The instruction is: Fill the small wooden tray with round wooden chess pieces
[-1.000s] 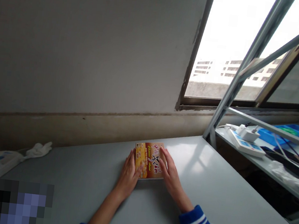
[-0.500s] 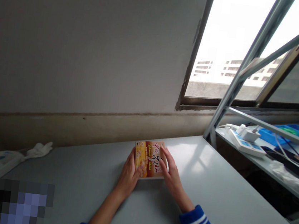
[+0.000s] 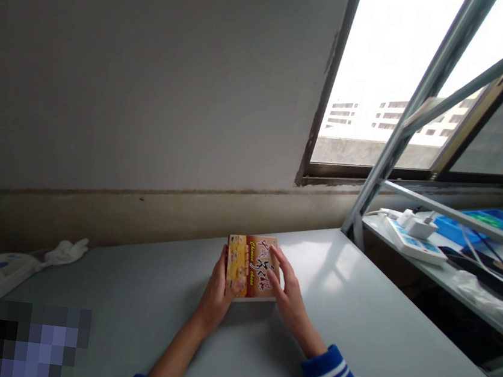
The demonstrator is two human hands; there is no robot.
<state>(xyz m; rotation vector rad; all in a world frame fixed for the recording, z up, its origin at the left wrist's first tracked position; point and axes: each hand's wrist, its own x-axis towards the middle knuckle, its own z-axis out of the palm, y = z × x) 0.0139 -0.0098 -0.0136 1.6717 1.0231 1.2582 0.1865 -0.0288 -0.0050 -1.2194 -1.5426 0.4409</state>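
A Chinese chess box [image 3: 255, 270], orange and yellow with a white lower edge, is between my two hands near the middle of the table. Its printed face is up, with the lettering running sideways. My left hand [image 3: 216, 296] grips the box's left side, thumb on the top face and fingers along the edge. At the right side, my right hand [image 3: 288, 298] holds the box with its thumb and a finger over the top face; its other fingers are hidden. Whether the box rests fully on the table I cannot tell.
The grey table [image 3: 127, 319] meets the wall at the back. A tray [image 3: 5, 278] with white cloth-like material lies at the left edge. To the right, beyond a metal frame [image 3: 383, 173], a shelf carries a power strip [image 3: 413, 237], a blue tray [image 3: 455, 230] and cables.
Both hands stay on the box, almost unmoved. A bit of something skin-coloured now shows at the far right edge, by the blue tray.
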